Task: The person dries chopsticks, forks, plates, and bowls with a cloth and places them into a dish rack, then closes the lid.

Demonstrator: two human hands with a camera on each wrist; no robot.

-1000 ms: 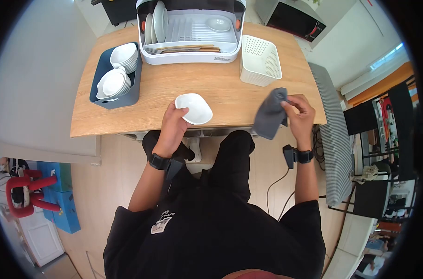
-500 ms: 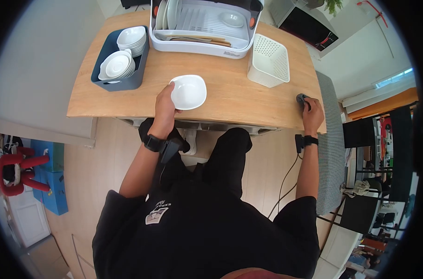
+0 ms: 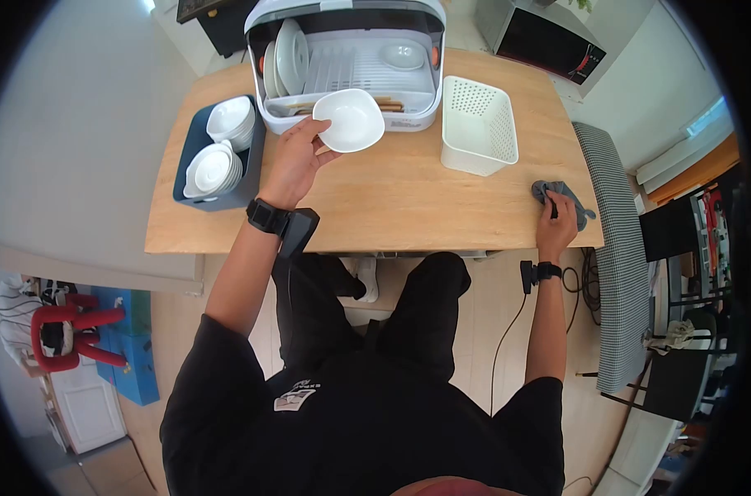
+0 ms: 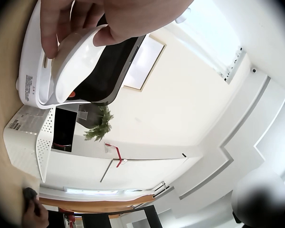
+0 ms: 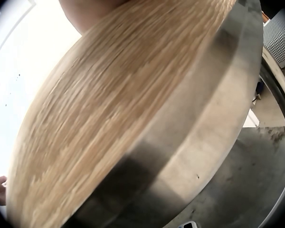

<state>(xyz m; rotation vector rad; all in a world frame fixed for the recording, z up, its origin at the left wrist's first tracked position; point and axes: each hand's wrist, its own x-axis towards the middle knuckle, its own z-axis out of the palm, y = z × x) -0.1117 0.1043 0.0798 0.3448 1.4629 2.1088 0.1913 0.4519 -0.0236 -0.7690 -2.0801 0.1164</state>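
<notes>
A white bowl (image 3: 349, 121) is pinched at its left rim by the left hand (image 3: 297, 161), held over the front edge of the white dish rack (image 3: 400, 120). The left wrist view shows the thumb inside the bowl (image 4: 78, 61) and the fingers of the left hand (image 4: 104, 23) behind it. At the table's right end the right hand (image 3: 560, 221) rests on a crumpled grey cloth (image 3: 572, 198), its fingers on the fabric. Only a blurred part of the right hand (image 5: 92, 12) appears in the right wrist view, and the cloth is hidden there.
Plates, a small bowl (image 3: 403, 55) and utensils are in the rack. A blue-grey bin (image 3: 256, 178) with stacked white bowls (image 3: 213, 168) stands left on the wooden table (image 3: 375, 211). A white perforated basket (image 3: 479, 153) stands right of the rack, with a microwave (image 3: 549, 45) behind.
The left hand has carried the bowl away from the body, up to the rack's front. The right hand has moved right, from the table's front edge, and set the cloth down on the table.
</notes>
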